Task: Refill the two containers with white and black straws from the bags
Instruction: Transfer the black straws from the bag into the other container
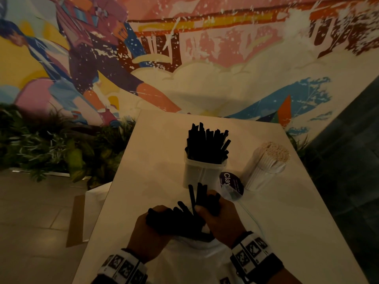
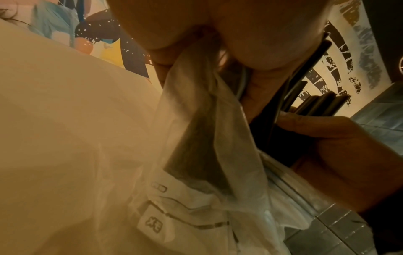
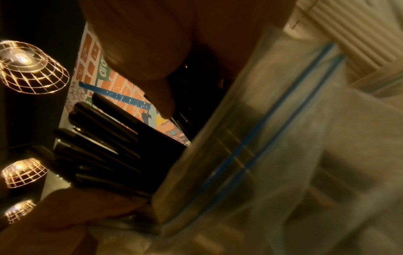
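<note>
Left hand (image 1: 148, 228) at the near table (image 1: 127, 191) edge, fingers curled on the mouth of a clear bag (image 1: 190, 255) and the dark bundle of black straws (image 1: 178, 219) poking out of it. In the left wrist view, thin plastic of the bag (image 2: 196, 131) pinched between thumb and fingers. Right hand (image 1: 221, 218) just beside, fingers clamped round a smaller bunch of black straws (image 1: 202, 196), tips pointing up and away. In the right wrist view, blue zip line of the bag (image 3: 272, 124) beside the gripped straws (image 3: 109, 148). Farther back on the table, clear container (image 1: 203, 173) crammed with upright black straws. To its right, a purple label (image 1: 232, 182), then white straws (image 1: 268, 165) packed upright; their holder hard to make out. Mural (image 1: 143, 48) behind.
</note>
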A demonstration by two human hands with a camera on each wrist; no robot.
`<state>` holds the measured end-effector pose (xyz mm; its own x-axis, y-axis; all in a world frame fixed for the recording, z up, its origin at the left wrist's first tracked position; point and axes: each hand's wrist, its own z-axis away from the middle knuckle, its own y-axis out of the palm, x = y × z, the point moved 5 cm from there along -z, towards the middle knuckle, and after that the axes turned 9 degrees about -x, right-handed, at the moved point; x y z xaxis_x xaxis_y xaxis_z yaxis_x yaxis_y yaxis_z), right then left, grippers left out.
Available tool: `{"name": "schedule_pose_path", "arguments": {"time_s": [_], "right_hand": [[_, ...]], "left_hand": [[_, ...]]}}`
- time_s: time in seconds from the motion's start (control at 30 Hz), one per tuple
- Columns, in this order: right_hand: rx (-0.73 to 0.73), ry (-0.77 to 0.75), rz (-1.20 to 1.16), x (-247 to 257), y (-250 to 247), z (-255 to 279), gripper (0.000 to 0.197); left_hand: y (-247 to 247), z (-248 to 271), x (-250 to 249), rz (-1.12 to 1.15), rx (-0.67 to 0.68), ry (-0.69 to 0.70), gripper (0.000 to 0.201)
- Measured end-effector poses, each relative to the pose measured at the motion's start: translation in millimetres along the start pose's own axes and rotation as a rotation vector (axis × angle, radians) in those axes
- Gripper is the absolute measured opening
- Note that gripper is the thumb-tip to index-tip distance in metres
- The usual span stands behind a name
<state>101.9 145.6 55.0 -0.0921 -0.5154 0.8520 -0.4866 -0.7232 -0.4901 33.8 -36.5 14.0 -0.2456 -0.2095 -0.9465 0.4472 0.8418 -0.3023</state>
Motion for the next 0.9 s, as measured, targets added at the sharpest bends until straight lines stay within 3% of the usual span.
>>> {"name": "schedule_pose_path", "arguments": {"time_s": [0.2,0.3,0.5,0.67,0.77,0.9], "right_hand": [[-0.018,0.024,-0.011,0.9,-8.7,-3.5,0.014],[-0.010,0.033,0.005,1.5,-10.2,-0.3,0.028],[-0.057,0.100,-0.119,8.6,-22.9,-1.4,0.019],[-0.129,-0.006,-0.094,23.7,-34.7,-5.1,0.020],[-0.185,-0.005,-0.265,34.9,-41.7,-8.7,0.010],[-0.244,-0.044,-0.523,64.6,-56.1,-15.9,0.011]], "left_hand": [[-1.3,-0.9,2.7,0.030,-0.006,-0.014,0.015],[-0.3,-1.6,5.0,0.025,-0.001,-0.017,0.017],[-1.7,-2.2,6.6,-0.017,-0.012,-0.021,0.024],[-1.8,-2.6,7.1,0.007,-0.027,-0.037,0.024],[-2.0,-2.1,7.5,-0.017,-0.029,-0.018,0.025],[-1.3,-2.5,7.5,-0.054,-0.022,-0.005,0.030]]}}
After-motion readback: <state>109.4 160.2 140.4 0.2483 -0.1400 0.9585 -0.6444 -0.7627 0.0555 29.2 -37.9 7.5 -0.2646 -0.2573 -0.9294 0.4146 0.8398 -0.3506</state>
